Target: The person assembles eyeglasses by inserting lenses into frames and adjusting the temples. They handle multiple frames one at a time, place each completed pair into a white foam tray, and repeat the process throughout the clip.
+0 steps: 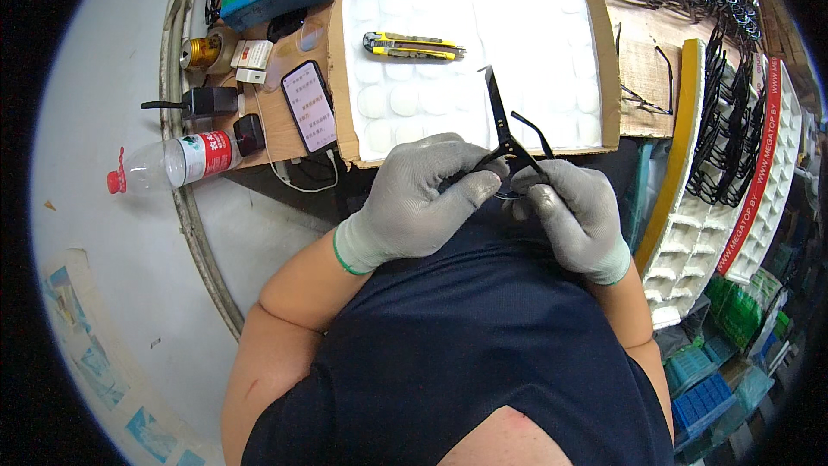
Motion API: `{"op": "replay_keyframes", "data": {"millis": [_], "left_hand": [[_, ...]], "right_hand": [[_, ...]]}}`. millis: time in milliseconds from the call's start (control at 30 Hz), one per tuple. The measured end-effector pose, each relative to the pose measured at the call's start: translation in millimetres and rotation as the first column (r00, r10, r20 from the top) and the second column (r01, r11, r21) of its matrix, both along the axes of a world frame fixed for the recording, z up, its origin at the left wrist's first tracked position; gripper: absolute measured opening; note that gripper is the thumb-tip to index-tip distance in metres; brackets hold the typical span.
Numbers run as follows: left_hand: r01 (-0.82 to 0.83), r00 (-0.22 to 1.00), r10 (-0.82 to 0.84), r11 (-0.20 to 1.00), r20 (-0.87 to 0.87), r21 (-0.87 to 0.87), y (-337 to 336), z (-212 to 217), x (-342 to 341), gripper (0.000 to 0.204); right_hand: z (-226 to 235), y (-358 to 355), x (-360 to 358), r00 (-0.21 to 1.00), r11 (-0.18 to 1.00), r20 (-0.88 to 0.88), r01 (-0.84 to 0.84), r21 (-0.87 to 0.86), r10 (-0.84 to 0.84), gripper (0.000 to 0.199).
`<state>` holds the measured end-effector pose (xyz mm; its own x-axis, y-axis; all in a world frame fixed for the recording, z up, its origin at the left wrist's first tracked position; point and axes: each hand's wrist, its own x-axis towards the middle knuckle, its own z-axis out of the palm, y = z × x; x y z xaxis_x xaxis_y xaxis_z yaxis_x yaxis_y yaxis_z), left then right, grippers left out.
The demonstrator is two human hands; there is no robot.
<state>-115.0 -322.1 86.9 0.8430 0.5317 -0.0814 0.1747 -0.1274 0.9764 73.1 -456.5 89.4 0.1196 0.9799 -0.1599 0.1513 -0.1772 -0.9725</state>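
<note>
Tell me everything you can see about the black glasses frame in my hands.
The glasses frame is thin, black and looks like plastic. Both gloved hands, the left hand and right hand, pinch it at its lower part, above the cardboard tray. One arm points up and away; the other angles out to the right. Lenses cannot be made out.

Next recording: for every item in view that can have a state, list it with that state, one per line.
left hand: gloved, gripping the black eyeglass frame
right hand: gloved, pinching the same frame
black eyeglass frame: held over the tray, temples unfolded
utility knife: lying flat on the white tray, blade not visible
phone: screen lit, cable attached
plastic bottle: on its side, red cap on
white tray: holds clear lenses
</note>
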Motion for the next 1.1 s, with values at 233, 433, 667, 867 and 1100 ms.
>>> {"op": "replay_keyframes", "data": {"millis": [233, 433, 667, 867, 1100], "left_hand": [[0.075, 0.993, -0.081, 0.994, 0.088, 0.079, 6, 10, 0, 0.017], [0.036, 0.995, -0.045, 0.995, 0.094, 0.093, 3, -7, 7, 0.025], [-0.033, 0.995, 0.022, 0.993, 0.099, 0.111, -3, -14, 12, 0.021], [-0.014, 0.998, -0.003, 0.963, 0.062, 0.269, -3, -5, 20, 0.016], [0.062, 0.996, -0.081, 0.895, 0.024, 0.442, -2, -1, 42, 0.017]], "right_hand": [[6, 3, 13, 0.995, 0.993, -0.051, -0.094, -0.067, 0.091, 0.019], [9, 3, 3, 0.999, 0.998, 0.039, 0.032, -0.062, -0.029, 0.019], [2, 4, -8, 0.975, 0.987, 0.163, 0.137, 0.089, -0.150, 0.015], [-3, 2, -6, 0.974, 0.976, 0.133, 0.167, 0.141, -0.186, 0.018], [13, 7, 29, 0.981, 0.999, 0.194, 0.009, -0.047, 0.001, 0.026]]}}
